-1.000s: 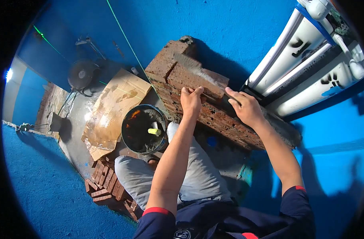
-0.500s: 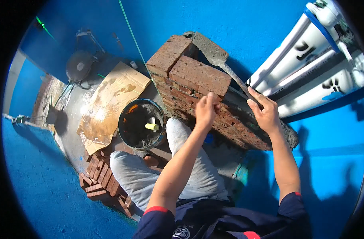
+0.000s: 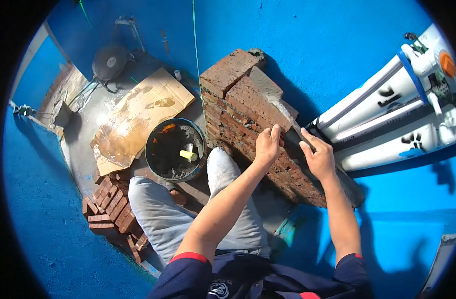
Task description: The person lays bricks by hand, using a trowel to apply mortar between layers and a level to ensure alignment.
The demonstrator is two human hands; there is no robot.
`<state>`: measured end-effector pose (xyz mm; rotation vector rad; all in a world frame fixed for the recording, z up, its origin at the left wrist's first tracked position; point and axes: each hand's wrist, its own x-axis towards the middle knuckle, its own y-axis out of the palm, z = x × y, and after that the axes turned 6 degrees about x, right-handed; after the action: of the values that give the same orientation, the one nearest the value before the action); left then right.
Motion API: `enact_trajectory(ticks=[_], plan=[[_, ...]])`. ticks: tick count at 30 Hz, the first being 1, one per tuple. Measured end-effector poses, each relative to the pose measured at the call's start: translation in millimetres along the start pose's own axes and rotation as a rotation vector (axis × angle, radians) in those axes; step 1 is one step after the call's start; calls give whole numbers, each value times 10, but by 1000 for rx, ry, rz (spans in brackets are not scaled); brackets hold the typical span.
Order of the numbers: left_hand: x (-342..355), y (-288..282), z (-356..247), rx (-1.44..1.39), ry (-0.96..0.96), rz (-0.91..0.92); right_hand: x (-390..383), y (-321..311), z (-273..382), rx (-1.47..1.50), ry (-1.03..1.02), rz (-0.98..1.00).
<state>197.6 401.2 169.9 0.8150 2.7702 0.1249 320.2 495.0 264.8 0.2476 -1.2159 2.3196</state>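
Against bright blue walls, at work on chest-high light and rough brickwork: right hand clamped around the handle of a mortar-smeared trowel, blade angled along the far edge of the top brick; left hand with fingers curled beside that brick's right-hand lower corner, grip or light touch impossible to tell. Among possible mishaps, a brick knocked askew by a blade snagging its edge, or left fingertips scraped by a slip of the trowel. Close beyond the right hand, white pipes, with little room for a wide swing; at the brickwork's left end, a taut string, easy to catch. Freer space toward the knees, past the near edge. Farther left, a mortar bucket, stained cardboard, piled bricks and a fan.
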Motion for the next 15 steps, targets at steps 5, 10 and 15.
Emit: enact_trajectory(ticks=[5,10,15], plan=[[-25,-80,-92,18,-71,68,22,-38,48,100,189,60],[-498,-727,-96,313,115,114,-366,-211,285,459,411,82],[-1242,-1595,114,127,-13,49,-832,-402,202,290,468,328]])
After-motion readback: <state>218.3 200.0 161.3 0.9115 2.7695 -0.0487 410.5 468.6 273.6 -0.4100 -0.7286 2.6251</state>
